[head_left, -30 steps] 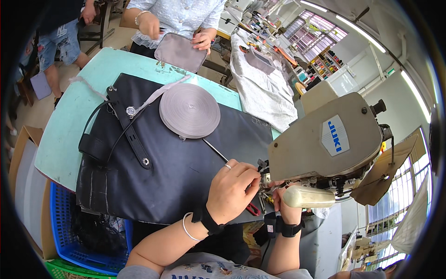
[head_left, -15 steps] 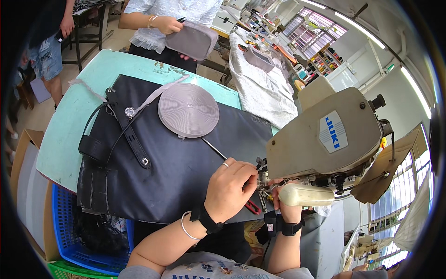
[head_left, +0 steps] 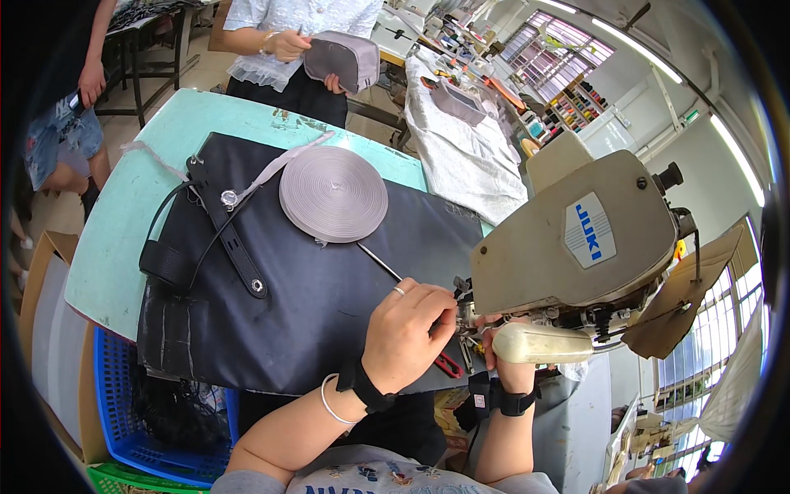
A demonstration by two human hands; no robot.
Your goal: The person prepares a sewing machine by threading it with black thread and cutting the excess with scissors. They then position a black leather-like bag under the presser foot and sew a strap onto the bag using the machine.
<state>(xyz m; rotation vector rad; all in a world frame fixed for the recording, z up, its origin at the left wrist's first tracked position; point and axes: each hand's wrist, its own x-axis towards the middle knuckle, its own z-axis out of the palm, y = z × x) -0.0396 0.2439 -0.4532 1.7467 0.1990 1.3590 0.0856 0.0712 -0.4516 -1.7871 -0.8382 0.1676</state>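
Note:
My left hand [head_left: 407, 329], a ring on one finger, is bent in a pinch at the needle area of a grey-beige sewing machine [head_left: 543, 247]; what it pinches is hidden. My right hand [head_left: 511, 372] has curled fingers at the same spot, partly covered by a cream rounded machine part [head_left: 543, 342], so its grip is unclear. Red-handled snips [head_left: 450, 365] lie beside my left hand on a black mat [head_left: 296, 313], and a thin metal rod [head_left: 378, 262] runs toward the needle area. A flat coil of grey tape [head_left: 333, 193] lies farther back, near a black strap [head_left: 226, 230].
The turquoise table [head_left: 115, 247] holds the mat. A co-worker [head_left: 292, 25] stands opposite with a grey fabric piece [head_left: 341, 58]; another person [head_left: 66, 140] is at left. A blue basket [head_left: 123, 412] and cardboard box [head_left: 37, 329] sit lower left, white cloth [head_left: 453, 165] at back.
My hands and the tape stay almost still. The co-worker's hands have shifted the grey fabric piece up and right. The person at left has shifted position.

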